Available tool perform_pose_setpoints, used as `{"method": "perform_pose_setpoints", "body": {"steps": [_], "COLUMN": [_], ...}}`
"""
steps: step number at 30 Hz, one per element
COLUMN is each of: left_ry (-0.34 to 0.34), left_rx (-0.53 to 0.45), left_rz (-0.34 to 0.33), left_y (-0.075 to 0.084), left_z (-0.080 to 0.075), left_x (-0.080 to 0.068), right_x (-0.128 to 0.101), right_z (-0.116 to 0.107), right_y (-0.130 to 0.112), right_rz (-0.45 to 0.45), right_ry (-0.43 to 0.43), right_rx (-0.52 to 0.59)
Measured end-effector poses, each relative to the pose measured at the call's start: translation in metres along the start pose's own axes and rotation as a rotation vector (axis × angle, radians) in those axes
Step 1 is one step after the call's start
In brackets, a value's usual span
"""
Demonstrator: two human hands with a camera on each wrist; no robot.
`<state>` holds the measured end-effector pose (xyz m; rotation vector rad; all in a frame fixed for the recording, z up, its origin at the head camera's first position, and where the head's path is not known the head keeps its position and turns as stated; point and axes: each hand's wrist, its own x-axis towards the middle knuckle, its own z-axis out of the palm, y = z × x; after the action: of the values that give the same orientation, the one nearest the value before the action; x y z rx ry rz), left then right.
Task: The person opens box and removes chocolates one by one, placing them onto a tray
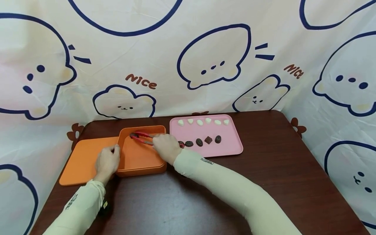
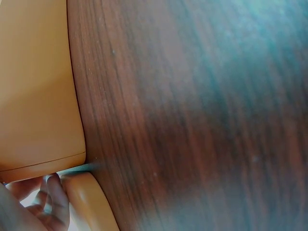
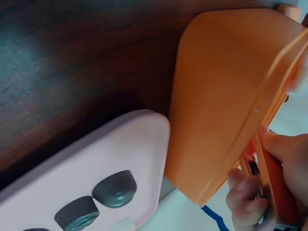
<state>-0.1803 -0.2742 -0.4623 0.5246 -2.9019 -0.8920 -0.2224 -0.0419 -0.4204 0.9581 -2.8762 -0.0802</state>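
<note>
My right hand (image 1: pixel 167 148) grips red tongs (image 1: pixel 142 134) over the orange box (image 1: pixel 141 173). The tong tips are around a dark chocolate (image 1: pixel 133 135) at the box's far left corner; whether it touches the bottom is hard to tell. In the right wrist view, thumb and fingers press the tongs' red arms (image 3: pixel 276 185) from both sides above the box wall. My left hand (image 1: pixel 107 161) holds the box's left wall, with its fingers (image 2: pixel 57 199) between the box and the orange lid (image 1: pixel 91 160) in the left wrist view.
Right of the box lies a pink tray (image 1: pixel 220 149) with a row of white pieces (image 1: pixel 199 122) at the back and several dark chocolates (image 1: pixel 199 142) in front. My right forearm crosses the brown table (image 1: pixel 270 156). A patterned cloth (image 1: pixel 167 98) hangs behind the table.
</note>
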Motion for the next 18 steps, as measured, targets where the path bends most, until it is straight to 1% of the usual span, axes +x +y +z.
{"method": "perform_pose_setpoints", "body": {"steps": [4, 9, 15, 18], "left_ry": [0.000, 0.011, 0.009, 0.009], "left_rx": [-0.010, -0.009, -0.014, -0.016], "left_rz": [-0.004, -0.005, -0.006, -0.003], "left_y": [0.0009, 0.0005, -0.0005, -0.0013], "left_z": [0.0002, 0.0005, 0.0011, 0.0016], "left_x": [-0.0006, -0.0003, 0.0007, 0.0003], "right_x": [0.0007, -0.0011, -0.0005, -0.0010], "right_z": [-0.0013, 0.0006, -0.0014, -0.0016], "right_y": [0.0019, 0.0029, 0.0005, 0.0009], "right_rz": [0.017, 0.037, 0.021, 0.014], "right_ry": [0.001, -0.021, -0.019, -0.031], "right_rx": [0.010, 0.032, 0.044, 0.040]}}
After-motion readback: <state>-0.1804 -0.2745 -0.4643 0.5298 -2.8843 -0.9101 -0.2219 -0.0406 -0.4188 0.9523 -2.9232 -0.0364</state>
